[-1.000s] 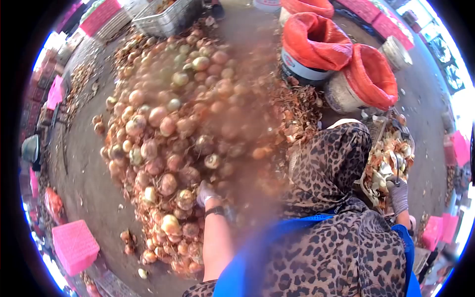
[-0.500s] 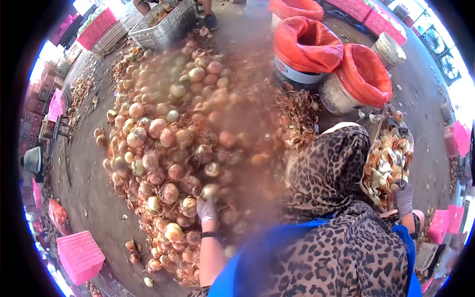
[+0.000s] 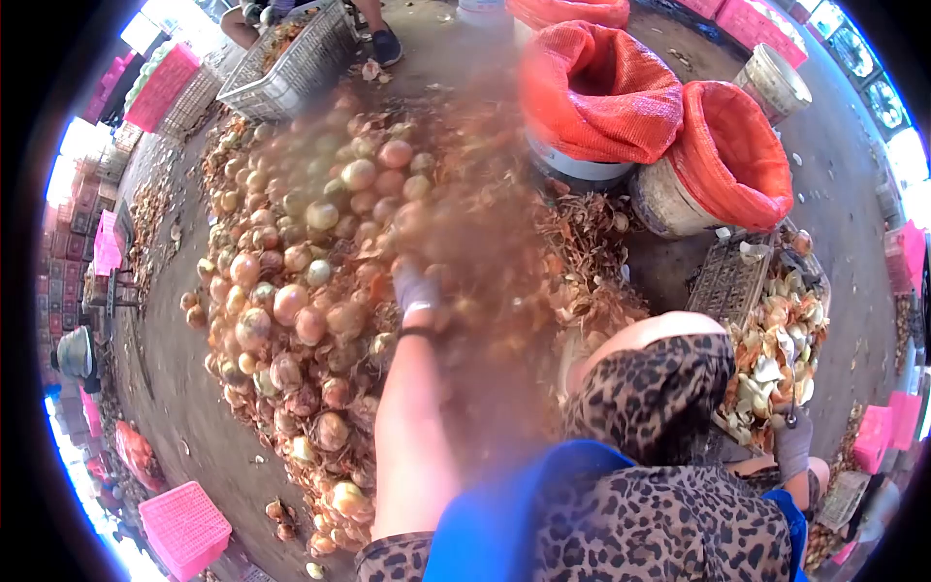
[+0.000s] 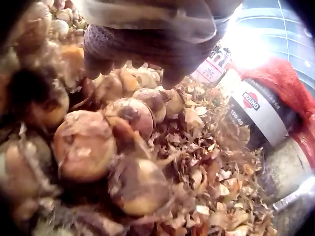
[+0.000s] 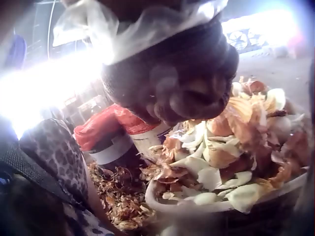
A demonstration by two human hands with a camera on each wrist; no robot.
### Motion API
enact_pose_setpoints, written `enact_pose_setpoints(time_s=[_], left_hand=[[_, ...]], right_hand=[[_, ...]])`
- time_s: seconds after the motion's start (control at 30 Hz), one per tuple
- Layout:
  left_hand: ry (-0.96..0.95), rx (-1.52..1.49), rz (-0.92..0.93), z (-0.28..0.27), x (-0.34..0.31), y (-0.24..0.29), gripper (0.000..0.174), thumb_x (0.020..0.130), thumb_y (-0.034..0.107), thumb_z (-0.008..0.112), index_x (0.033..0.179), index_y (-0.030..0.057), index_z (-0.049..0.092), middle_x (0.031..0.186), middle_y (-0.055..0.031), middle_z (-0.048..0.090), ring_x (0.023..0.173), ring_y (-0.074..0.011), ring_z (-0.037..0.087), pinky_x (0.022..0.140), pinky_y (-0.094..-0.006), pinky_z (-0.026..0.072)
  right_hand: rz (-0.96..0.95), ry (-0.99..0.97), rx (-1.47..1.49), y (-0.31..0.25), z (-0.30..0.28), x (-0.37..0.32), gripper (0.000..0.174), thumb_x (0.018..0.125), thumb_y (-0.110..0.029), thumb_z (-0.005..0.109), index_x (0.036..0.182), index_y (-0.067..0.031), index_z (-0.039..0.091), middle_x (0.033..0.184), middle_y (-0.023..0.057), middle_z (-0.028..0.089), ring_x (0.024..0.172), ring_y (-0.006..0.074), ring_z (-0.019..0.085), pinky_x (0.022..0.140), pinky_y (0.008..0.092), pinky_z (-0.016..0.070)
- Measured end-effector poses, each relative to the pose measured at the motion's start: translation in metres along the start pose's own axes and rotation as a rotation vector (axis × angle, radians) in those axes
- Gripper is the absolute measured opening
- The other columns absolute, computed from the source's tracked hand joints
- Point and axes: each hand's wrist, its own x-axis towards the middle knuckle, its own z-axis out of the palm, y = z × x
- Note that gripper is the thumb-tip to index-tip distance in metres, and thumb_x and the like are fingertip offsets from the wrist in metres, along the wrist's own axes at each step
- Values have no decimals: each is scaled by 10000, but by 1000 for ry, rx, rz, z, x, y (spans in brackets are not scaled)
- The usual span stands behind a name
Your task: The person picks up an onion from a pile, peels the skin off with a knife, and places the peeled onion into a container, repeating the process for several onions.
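Observation:
My gloved left hand (image 3: 415,289) reaches out over a large heap of onions (image 3: 289,303). In the left wrist view its fingers (image 4: 173,69) point down just over brown-skinned onions (image 4: 84,145), with no onion seen held. Low at the right, my gloved right hand (image 3: 792,448) is curled round a thin knife-like tool (image 3: 793,398), beside a crate heaped with onion peels and cut ends (image 3: 771,364). The right wrist view shows curled fingers (image 5: 197,101) above those peels (image 5: 211,172); the tool is hidden there.
Buckets lined with red mesh bags (image 3: 621,107) (image 3: 737,160) stand beyond my knee (image 3: 659,388). Loose dry skins (image 3: 587,233) lie between heap and buckets. A grey crate (image 3: 291,63) stands at the far end near another person's foot (image 3: 386,46). A pink crate (image 3: 184,529) sits lower left.
My left hand has moved from the near part of the heap farther out across it. The right hand stays by the peel crate, still gripping the tool. The head view has shifted slightly.

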Motion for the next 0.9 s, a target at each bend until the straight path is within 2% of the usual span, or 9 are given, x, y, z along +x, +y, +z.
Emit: enact_pose_setpoints(time_s=[0.03,0.17,0.3,0.37,0.57,0.67,0.7,0.77,0.9], left_hand=[[-130,-10,-99,-15,17,25,600,817,384,612,1250,-12,488,1234,-236,522,1199,-383,455,1017,-420,362],[88,63,167,37,99,14,513,762,186,626,1238,39,502,1264,-207,509,1153,-403,494,973,-413,418],[-219,287,53,55,157,20,532,752,134,613,1271,124,497,1379,-203,403,1246,-390,433,1018,-425,394],[-265,443,72,59,163,23,696,701,129,684,1351,161,438,1416,-184,363,1296,-376,383,1016,-430,400],[-284,471,-56,35,150,60,690,642,195,783,1267,165,493,1273,-150,470,1183,-346,485,959,-399,453],[-206,-149,-43,49,144,7,845,539,150,831,1289,64,452,1107,-174,578,978,-322,615,802,-385,536],[-321,-691,-235,-4,100,57,727,634,104,768,1288,72,454,998,-135,608,886,-276,641,733,-375,551],[-367,-1220,-310,19,88,15,548,734,80,676,1248,92,485,931,-111,628,925,-235,631,735,-352,555],[-489,-1476,-53,16,15,14,398,825,262,611,1189,126,527,1096,-84,605,1009,-252,599,879,-424,486]], right_hand=[[63,-20,14,-8,-1,0,148,740,-85,625,856,0,659,670,3,605,635,64,555,581,219,443],[77,-36,-62,-9,0,9,187,719,-99,624,869,3,667,641,22,598,604,98,563,568,245,449],[79,-56,-102,-10,3,21,179,712,-124,636,840,-4,669,653,28,593,615,91,549,572,251,440],[114,-69,-100,-1,6,23,169,720,-124,640,838,-7,667,670,22,593,632,83,545,578,246,438],[240,-133,-97,-4,17,36,140,742,-118,642,835,-14,659,709,-7,594,644,62,517,584,240,432],[166,-91,38,-7,22,41,159,734,-111,632,854,-9,654,706,-6,591,642,64,511,591,236,427],[154,-96,69,-6,23,43,164,732,-108,627,859,-7,652,709,-6,593,645,67,514,594,236,427],[130,-97,129,0,21,42,174,728,-103,617,868,-4,648,714,-5,597,650,72,522,601,237,429],[106,-116,64,-40,24,40,144,734,-100,618,842,-15,663,691,24,606,640,91,541,598,250,437]])
